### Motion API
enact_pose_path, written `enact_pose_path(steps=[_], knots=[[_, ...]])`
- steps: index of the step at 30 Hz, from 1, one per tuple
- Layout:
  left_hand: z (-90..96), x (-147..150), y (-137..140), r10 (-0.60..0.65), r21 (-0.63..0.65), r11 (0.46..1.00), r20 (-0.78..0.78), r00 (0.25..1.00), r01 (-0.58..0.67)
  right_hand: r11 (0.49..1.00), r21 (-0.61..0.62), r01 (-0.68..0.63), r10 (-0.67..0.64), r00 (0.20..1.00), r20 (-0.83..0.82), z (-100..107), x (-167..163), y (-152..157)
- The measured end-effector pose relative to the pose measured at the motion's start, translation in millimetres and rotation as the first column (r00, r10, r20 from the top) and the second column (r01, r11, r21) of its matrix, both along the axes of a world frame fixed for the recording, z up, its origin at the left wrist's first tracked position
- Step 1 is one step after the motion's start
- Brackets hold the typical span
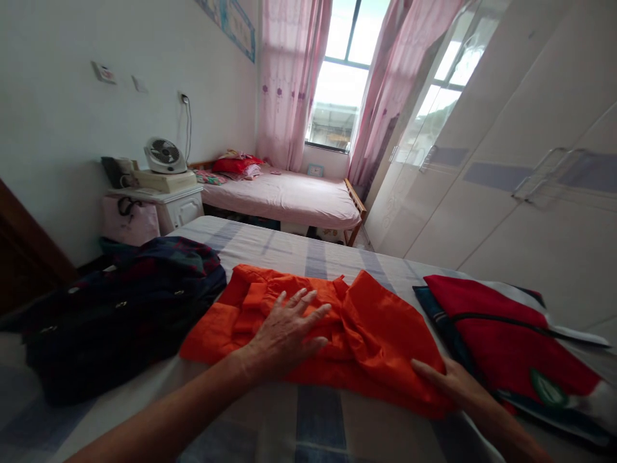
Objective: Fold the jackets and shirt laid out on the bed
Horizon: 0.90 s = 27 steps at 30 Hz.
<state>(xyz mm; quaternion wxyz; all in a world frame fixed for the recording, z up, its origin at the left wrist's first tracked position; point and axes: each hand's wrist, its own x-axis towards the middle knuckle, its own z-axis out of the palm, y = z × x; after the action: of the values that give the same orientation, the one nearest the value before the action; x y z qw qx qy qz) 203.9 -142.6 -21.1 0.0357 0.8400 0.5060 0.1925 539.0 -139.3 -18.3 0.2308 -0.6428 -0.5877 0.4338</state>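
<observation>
An orange garment point(385, 321), partly folded, lies in front of me on the bed. My left hand point(292, 325) rests palm down over its middle, with the fingers spread. At the garment's right end is my right hand point(441, 378); its thumb lies on top of the cloth and the other fingers are hidden beneath the edge, gripping it. The right part of the garment is raised in a loose fold with a pointed top.
Dark plaid clothing point(120, 315) is heaped at the left. Folded red and dark clothes point(511, 334) lie at the right. Beyond the striped sheet point(318, 411) stand a pink-covered bed point(284, 196), a nightstand point(180, 206) with a fan point(165, 155), and a white wardrobe point(482, 212).
</observation>
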Motion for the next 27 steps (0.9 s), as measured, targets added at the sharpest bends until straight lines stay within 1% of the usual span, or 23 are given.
enact_pose_path(steps=[3,5,7,9,11,12,15,17,19,22,24,26,27], knots=[[-7.4,22,4,-0.098,-0.02,0.995,0.018,0.995,0.098,1.0,-0.011,0.024,-0.023,0.998,0.063,-4,1,2],[-15.5,33,9,-0.114,-0.065,0.991,0.004,0.993,0.114,0.996,0.056,0.068,-0.074,0.99,0.118,-9,5,4],[-23.4,39,14,-0.106,-0.127,0.986,-0.013,0.994,0.104,0.986,0.13,0.103,-0.121,0.983,0.139,-12,8,4],[-28.8,42,16,-0.094,-0.164,0.982,-0.017,0.995,0.09,0.989,0.111,0.096,-0.106,0.99,0.09,-13,7,0],[-30.4,41,16,-0.083,-0.167,0.983,-0.009,0.997,0.08,0.994,0.053,0.09,-0.09,0.996,-0.018,-12,2,-5],[-30.1,41,15,-0.079,-0.167,0.983,-0.006,0.997,0.077,0.994,0.033,0.105,-0.103,0.992,-0.076,-10,-1,-8],[-27.4,41,12,-0.079,-0.175,0.982,-0.003,0.997,0.077,0.977,0.021,0.21,-0.202,0.959,-0.201,2,-8,-14],[-25.9,41,9,-0.095,-0.176,0.98,0.012,0.995,0.096,0.967,0.049,0.25,-0.235,0.949,-0.213,17,-12,-15],[-24.8,43,6,-0.123,-0.17,0.977,0.039,0.992,0.128,0.962,0.117,0.246,-0.224,0.959,-0.176,37,-20,-15],[-21.1,45,0,-0.156,-0.152,0.974,0.077,0.985,0.167,0.952,0.259,0.164,-0.148,0.986,-0.081,68,-49,-14],[-15.8,43,-5,-0.168,-0.136,0.974,0.102,0.98,0.181,0.93,0.366,0.04,-0.052,0.998,0.023,87,-80,-13],[-7.9,36,-11,-0.172,-0.125,0.974,0.139,0.975,0.19,0.878,0.46,-0.135,0.062,0.983,0.171,103,-118,-9],[-3.5,31,-15,-0.166,-0.118,0.975,0.17,0.971,0.188,0.84,0.496,-0.221,0.109,0.964,0.244,110,-137,-6]])
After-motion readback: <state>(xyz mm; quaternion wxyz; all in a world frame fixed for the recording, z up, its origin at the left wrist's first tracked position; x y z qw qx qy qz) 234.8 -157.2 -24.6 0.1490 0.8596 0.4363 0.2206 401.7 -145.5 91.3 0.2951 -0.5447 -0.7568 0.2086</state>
